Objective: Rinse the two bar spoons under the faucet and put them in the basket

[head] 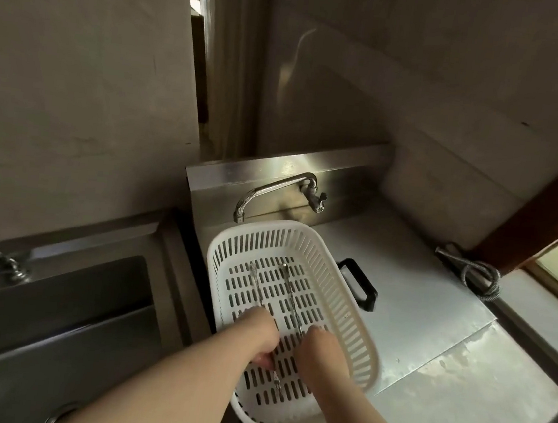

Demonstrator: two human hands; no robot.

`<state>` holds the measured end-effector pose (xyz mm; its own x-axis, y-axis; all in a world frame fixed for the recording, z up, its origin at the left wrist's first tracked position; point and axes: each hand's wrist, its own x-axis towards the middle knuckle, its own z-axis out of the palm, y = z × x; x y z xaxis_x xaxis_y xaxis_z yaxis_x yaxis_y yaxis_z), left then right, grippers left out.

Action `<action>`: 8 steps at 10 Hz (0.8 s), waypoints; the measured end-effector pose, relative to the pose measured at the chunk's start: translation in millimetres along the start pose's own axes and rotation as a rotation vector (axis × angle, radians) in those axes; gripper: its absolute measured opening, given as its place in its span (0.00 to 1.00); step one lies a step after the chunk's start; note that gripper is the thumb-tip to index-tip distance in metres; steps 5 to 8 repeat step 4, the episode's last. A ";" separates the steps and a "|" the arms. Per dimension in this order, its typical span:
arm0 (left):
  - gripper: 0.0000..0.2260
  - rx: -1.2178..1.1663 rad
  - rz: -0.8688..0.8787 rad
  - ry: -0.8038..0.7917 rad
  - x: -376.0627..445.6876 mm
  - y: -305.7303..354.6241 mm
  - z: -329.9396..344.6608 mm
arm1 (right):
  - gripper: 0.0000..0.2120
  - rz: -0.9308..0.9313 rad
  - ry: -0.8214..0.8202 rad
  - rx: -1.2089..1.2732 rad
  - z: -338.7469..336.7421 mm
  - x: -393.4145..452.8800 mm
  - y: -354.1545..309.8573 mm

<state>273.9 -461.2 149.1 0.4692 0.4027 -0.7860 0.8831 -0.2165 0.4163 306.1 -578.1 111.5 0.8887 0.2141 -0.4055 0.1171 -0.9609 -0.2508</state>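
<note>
Steel, twisted and thin, both bar spoons [291,295] lie in the white basket [338,286]; stiff, light, likely slippery. Left hand [263,335] and right hand [321,352] pinch their six-o'clock ends.

body: two bare forearms, no sleeves showing | left hand [259,338]: no rings, no glove | right hand [323,353]: same, no watch or bracelet
</note>
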 end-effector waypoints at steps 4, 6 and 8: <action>0.15 0.007 0.039 -0.081 -26.0 10.2 -1.5 | 0.08 -0.013 0.065 0.068 -0.1 -7.5 4.9; 0.15 0.007 0.039 -0.081 -26.0 10.2 -1.5 | 0.08 -0.013 0.065 0.068 -0.1 -7.5 4.9; 0.15 0.007 0.039 -0.081 -26.0 10.2 -1.5 | 0.08 -0.013 0.065 0.068 -0.1 -7.5 4.9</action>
